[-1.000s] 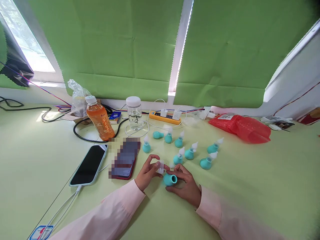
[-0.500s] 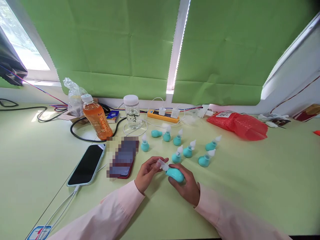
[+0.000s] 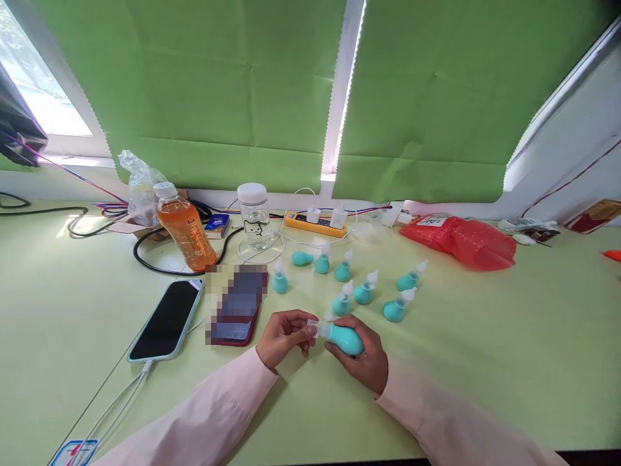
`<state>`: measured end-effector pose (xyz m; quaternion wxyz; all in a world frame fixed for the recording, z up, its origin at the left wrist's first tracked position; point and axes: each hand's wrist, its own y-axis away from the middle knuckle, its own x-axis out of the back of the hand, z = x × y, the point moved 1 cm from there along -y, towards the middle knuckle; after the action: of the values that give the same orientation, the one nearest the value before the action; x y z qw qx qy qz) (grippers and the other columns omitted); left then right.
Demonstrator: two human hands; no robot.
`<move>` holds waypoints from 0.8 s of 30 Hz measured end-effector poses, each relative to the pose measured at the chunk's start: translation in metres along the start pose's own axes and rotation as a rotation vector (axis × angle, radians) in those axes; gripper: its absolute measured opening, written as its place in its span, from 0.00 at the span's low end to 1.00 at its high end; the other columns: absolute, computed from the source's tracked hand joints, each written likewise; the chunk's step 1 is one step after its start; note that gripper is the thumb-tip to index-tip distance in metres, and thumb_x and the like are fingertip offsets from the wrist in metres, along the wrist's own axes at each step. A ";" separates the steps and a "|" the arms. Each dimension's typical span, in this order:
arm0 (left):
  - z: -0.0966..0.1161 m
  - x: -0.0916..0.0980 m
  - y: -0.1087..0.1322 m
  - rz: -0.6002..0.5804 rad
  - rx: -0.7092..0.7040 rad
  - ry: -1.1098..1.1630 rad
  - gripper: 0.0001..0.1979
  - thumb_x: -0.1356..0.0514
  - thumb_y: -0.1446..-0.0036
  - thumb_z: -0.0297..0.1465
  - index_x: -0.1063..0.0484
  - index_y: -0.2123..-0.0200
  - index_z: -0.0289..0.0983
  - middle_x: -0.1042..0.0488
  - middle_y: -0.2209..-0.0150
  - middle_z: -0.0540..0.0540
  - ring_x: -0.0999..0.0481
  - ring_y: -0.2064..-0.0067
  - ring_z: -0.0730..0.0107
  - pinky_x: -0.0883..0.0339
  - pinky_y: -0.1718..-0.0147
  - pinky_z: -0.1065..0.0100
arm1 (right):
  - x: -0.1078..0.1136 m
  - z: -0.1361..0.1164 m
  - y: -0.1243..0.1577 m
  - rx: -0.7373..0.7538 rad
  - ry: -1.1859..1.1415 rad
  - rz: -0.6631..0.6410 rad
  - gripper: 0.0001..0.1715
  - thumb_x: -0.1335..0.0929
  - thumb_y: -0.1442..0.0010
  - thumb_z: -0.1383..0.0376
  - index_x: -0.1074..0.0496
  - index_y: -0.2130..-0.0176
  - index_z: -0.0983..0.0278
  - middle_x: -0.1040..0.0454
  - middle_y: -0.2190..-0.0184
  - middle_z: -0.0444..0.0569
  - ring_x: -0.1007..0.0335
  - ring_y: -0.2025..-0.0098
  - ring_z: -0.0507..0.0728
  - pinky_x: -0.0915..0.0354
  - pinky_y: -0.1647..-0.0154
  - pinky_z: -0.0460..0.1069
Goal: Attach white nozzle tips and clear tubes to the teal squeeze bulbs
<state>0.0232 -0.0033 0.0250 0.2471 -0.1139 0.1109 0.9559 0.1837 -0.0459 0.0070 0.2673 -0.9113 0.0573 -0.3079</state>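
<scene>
"Down on the pale-green table (image 3: 485,362), how many bulbs (image 3: 280,284)?"
"Seven with white tips (image 3: 278,265), plus one bare bulb (image 3: 301,258); in front of them, the right hand (image 3: 367,360) grips another teal bulb (image 3: 347,340); the left hand (image 3: 282,338) pinches one clear tube (image 3: 321,329) at its mouth."
"And around?"
"Two phones (image 3: 167,320), one bottle (image 3: 184,236), one jar (image 3: 253,220); green blinds (image 3: 218,77) behind."

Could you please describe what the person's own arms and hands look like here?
The left sleeve and right sleeve are long, pale pink and loose, with creases and no visible print, each ending in a cuff near the wrist. The left hand and right hand are bare, with no gloves.
</scene>
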 end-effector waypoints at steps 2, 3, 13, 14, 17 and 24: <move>0.000 -0.001 0.001 -0.004 0.002 0.012 0.18 0.37 0.62 0.37 0.32 0.70 0.29 0.32 0.81 0.48 0.34 0.81 0.75 0.37 0.81 0.70 | -0.001 0.003 0.001 0.039 0.001 0.009 0.14 0.34 0.53 0.65 0.38 0.63 0.61 0.32 0.68 0.47 0.34 0.66 0.55 0.37 0.66 0.48; -0.001 -0.002 0.001 -0.006 -0.001 0.016 0.18 0.37 0.62 0.37 0.32 0.70 0.29 0.31 0.80 0.47 0.33 0.80 0.74 0.36 0.79 0.69 | -0.002 0.005 0.001 0.056 0.001 0.009 0.13 0.35 0.51 0.66 0.38 0.62 0.61 0.32 0.68 0.47 0.34 0.66 0.55 0.37 0.65 0.49; -0.008 -0.002 0.002 0.045 -0.170 -0.253 0.17 0.39 0.59 0.37 0.30 0.68 0.30 0.33 0.80 0.48 0.33 0.78 0.74 0.37 0.77 0.71 | -0.002 0.000 -0.005 -0.113 -0.132 -0.100 0.10 0.35 0.53 0.67 0.35 0.66 0.62 0.31 0.71 0.45 0.34 0.69 0.54 0.37 0.68 0.47; -0.008 -0.002 0.003 0.035 -0.171 -0.263 0.17 0.39 0.59 0.37 0.30 0.67 0.30 0.33 0.79 0.47 0.33 0.78 0.74 0.37 0.77 0.71 | -0.001 -0.002 -0.007 -0.159 -0.160 -0.118 0.10 0.35 0.54 0.67 0.35 0.67 0.63 0.31 0.72 0.45 0.34 0.70 0.53 0.37 0.69 0.46; -0.006 -0.004 0.005 0.021 -0.186 -0.309 0.16 0.40 0.58 0.35 0.30 0.67 0.29 0.32 0.79 0.46 0.33 0.77 0.73 0.36 0.76 0.71 | 0.002 -0.006 -0.011 -0.282 -0.256 -0.168 0.11 0.33 0.57 0.68 0.35 0.68 0.63 0.31 0.72 0.44 0.34 0.71 0.53 0.37 0.70 0.46; 0.002 -0.010 0.011 0.061 -0.349 -0.513 0.12 0.42 0.55 0.32 0.28 0.66 0.33 0.27 0.72 0.43 0.29 0.70 0.67 0.33 0.71 0.69 | 0.001 -0.008 -0.015 -0.680 -0.616 -0.400 0.19 0.30 0.63 0.66 0.40 0.70 0.63 0.46 0.87 0.32 0.56 0.89 0.43 0.56 0.92 0.40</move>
<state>0.0256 -0.0170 0.0313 0.2150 0.0938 -0.1175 0.9650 0.1793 -0.0371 0.0209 -0.1048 -0.9886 -0.1031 -0.0335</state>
